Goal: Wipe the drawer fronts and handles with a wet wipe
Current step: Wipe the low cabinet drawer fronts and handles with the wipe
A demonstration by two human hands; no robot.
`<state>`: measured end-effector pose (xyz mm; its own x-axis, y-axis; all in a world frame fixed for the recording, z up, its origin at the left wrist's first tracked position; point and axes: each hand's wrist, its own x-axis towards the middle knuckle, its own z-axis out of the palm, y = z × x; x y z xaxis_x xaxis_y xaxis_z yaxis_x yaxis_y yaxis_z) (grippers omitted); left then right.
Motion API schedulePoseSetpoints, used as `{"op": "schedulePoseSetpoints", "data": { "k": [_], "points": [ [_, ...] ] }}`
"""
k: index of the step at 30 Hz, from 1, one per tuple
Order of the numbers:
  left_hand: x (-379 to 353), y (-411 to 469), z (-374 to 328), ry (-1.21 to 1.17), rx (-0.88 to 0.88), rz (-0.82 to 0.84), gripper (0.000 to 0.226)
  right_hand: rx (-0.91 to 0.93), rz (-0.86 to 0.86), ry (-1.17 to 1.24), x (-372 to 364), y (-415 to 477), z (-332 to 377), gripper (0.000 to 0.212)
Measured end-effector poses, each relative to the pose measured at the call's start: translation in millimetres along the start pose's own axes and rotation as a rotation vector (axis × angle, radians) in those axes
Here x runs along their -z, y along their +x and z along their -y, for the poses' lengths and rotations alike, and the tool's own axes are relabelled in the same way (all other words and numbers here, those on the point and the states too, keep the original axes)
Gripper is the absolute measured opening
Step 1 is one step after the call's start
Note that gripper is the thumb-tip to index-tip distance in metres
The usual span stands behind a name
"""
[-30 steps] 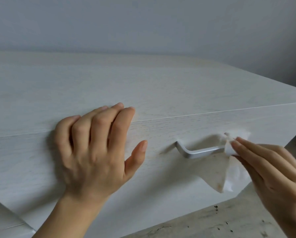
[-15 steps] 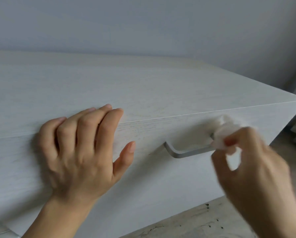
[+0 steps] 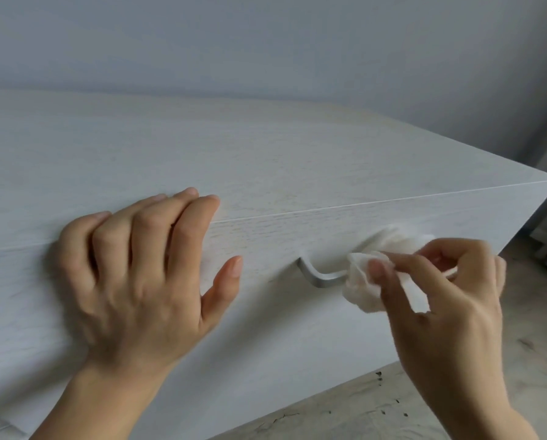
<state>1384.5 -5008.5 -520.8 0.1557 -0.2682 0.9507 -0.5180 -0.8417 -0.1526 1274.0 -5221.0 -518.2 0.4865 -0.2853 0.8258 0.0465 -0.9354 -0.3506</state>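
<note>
While bracing the left hand (image 3: 138, 274) over the top front edge of the dresser (image 3: 265, 144), pinches a bunched white wet wipe (image 3: 365, 289) with the right hand (image 3: 446, 315). Lays the left fingers nearly straight and close together, tips on the dresser's top, palm against the drawer front (image 3: 265, 350), thumb spread toward the handle (image 3: 318, 277) yet apart from it. Curls the right thumb and fingers round the wet wipe, pressed onto the right part of the metal handle, toward the drawer front's right end. Leaves the handle's bent left end bare; hides its right end under wet wipe and fingers. Below the drawer front's lower edge, speckled pale floor (image 3: 345, 414); behind the dresser's back edge, grey wall (image 3: 265, 42).
</note>
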Motion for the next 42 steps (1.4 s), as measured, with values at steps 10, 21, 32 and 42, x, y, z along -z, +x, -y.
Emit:
{"op": "schedulePoseSetpoints", "data": {
  "k": [10,21,32,42],
  "points": [
    [-0.2,0.0,-0.5,-0.032,0.018,0.008,0.046,0.199,-0.063,-0.023,-18.2,-19.2,-9.9,0.031],
    [1.9,-0.9,1.8,-0.193,0.051,0.077,0.043,0.35,-0.156,0.086,-43.4,-29.3,15.0,0.02],
    [2.4,0.0,-0.1,-0.07,0.027,0.042,0.044,0.344,-0.197,0.132,-53.5,-37.2,23.3,0.026],
    [1.5,0.1,1.7,-0.073,0.021,0.044,0.044,0.247,-0.293,0.289,-53.1,-25.5,22.6,0.013]
  ]
}}
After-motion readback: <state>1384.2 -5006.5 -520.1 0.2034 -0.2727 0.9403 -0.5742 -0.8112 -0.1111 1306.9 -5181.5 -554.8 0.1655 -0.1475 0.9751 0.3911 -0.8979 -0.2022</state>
